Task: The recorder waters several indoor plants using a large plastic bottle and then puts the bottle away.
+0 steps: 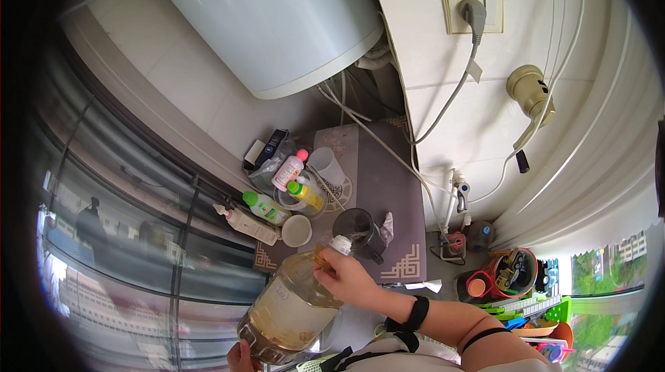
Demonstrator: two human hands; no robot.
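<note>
A large clear plastic jug (293, 309) with a pale label is tilted, neck up and to the right. My right hand (343, 278) grips the brownish handle near its neck. Under its base, at the bottom of the view, my left hand (241, 357) supports the jug; only part of that hand shows. The jug's white mouth (340, 243) is at the rim of a dark translucent pitcher (370, 242), which stands on the table. Whether liquid flows between them cannot be made out. A crumpled white tissue (387, 227) touches the pitcher's right side.
The brown patterned table cover (387, 185) holds a white bowl (296, 230), a frosted cup (327, 165) and several bottles (265, 208). A water heater (270, 18) hangs above. Cords run down past the table to a tap (460, 193). Toy bins (514, 270) stand at right, windows at left.
</note>
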